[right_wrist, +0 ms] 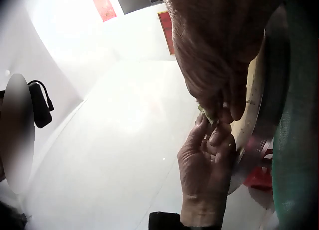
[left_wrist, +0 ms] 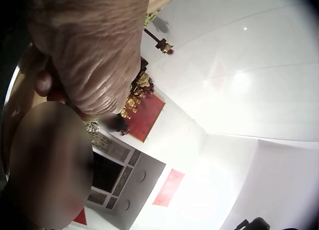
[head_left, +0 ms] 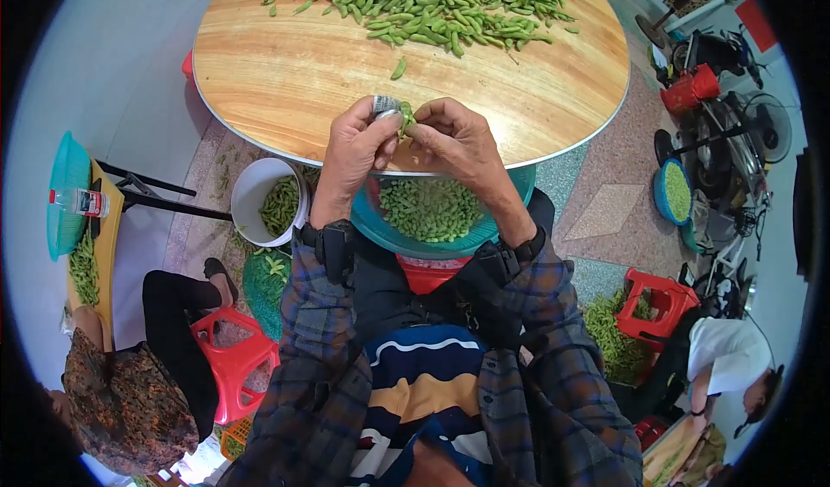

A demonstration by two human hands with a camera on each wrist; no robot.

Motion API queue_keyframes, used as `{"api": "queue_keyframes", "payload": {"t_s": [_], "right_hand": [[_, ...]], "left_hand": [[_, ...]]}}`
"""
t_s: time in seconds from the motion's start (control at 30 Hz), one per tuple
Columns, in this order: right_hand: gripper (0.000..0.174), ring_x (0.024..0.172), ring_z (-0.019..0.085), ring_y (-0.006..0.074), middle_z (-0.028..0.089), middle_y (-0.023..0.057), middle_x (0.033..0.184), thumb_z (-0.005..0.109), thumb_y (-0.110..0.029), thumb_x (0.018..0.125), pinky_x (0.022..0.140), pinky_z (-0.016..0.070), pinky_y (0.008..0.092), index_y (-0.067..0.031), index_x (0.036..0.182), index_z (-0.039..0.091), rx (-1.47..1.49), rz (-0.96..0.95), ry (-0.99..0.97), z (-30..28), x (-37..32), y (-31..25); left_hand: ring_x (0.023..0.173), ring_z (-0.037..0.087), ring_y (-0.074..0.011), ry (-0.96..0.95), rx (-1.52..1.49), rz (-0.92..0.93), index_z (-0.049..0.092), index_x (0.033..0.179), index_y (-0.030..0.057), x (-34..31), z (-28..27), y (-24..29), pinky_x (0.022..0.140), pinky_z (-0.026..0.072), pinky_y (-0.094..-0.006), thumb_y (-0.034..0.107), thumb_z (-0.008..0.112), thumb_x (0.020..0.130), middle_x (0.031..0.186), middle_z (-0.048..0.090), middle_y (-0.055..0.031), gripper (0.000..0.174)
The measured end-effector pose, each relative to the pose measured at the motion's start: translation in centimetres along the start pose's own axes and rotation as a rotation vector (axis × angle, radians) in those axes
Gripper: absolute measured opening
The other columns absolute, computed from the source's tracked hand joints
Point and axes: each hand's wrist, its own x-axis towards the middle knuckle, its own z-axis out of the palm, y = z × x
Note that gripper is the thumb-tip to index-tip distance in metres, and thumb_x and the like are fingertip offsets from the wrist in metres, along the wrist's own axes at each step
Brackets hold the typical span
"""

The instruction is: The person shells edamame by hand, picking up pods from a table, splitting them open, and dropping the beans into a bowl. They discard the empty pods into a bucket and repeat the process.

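Over the near edge of the wooden table [head_left: 277, 72] my two hands meet at a green soybean pod [head_left: 407, 117]. My left hand [head_left: 353, 148] pinches it from the left, a wrapping [head_left: 386, 104] round one of its fingers. From the right, thumb and fingers of my right hand [head_left: 465, 145] pinch the same pod. In the right wrist view a bit of the pod [right_wrist: 212, 121] shows between the fingertips; the left wrist view hides it behind the hand [left_wrist: 94, 55]. Below the hands, a teal basin [head_left: 516, 195] holds shelled green beans [head_left: 430, 212].
Many pods [head_left: 432, 7] are heaped at the table's far side, with one loose pod [head_left: 399, 68] nearer. A white bucket [head_left: 246, 184] of pods stands at left. Red stools [head_left: 226, 349] and two other people [head_left: 130, 400] flank me; a blue bowl [head_left: 662, 197] of beans is right.
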Motion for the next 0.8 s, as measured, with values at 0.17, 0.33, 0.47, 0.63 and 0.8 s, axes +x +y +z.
{"api": "queue_keyframes", "payload": {"t_s": [0.17,0.33,0.47,0.63,0.8], "right_hand": [[0.017,0.063,0.060,0.0050,0.066,0.0016,0.078,0.070,-0.012,0.097,0.053,0.0481,0.0215,0.0008,0.103,0.060,0.030,-0.027,-0.007,0.2,0.3,0.9],[0.015,0.060,0.059,0.0050,0.062,0.0003,0.074,0.069,-0.011,0.097,0.050,0.0464,0.0214,-0.0004,0.101,0.059,0.035,0.041,-0.003,0.5,0.3,1.0],[0.016,0.061,0.060,0.0052,0.064,0.0011,0.075,0.069,-0.011,0.097,0.051,0.0468,0.0213,0.0000,0.102,0.059,0.048,0.019,0.037,0.8,0.0,0.3],[0.016,0.063,0.062,0.0060,0.067,0.0023,0.080,0.069,-0.010,0.097,0.051,0.0482,0.0217,0.0009,0.104,0.060,0.028,-0.022,0.034,0.6,-0.1,0.7],[0.015,0.069,0.058,0.0037,0.064,-0.0002,0.080,0.068,-0.007,0.094,0.058,0.0469,0.0208,0.0009,0.103,0.060,-0.062,-0.044,0.051,0.8,0.4,1.2]], "left_hand": [[0.049,0.046,-0.0023,0.003,0.018,-0.006,0.064,0.099,0.0071,0.1,0.0,0.0,0.043,0.0347,-0.0193,0.018,0.067,0.099,0.067,0.057,0.0041,0.011],[0.050,0.046,-0.0023,0.009,0.006,0.000,0.064,0.099,0.0071,0.0,0.1,0.2,0.043,0.0351,-0.0192,0.018,0.067,0.099,0.067,0.057,0.0042,0.011],[0.049,0.046,-0.0025,0.010,0.010,0.006,0.064,0.099,0.0067,0.0,0.1,0.2,0.043,0.0354,-0.0192,0.017,0.067,0.099,0.066,0.056,0.0039,0.011],[0.048,0.046,-0.0026,0.005,0.005,0.007,0.065,0.099,0.0060,0.0,0.1,0.1,0.043,0.0361,-0.0193,0.017,0.067,0.098,0.066,0.057,0.0034,0.011],[0.049,0.046,-0.0024,0.008,-0.001,-0.011,0.066,0.101,0.0059,-0.2,0.2,0.3,0.043,0.0362,-0.0192,0.016,0.068,0.098,0.067,0.057,0.0035,0.011]]}}
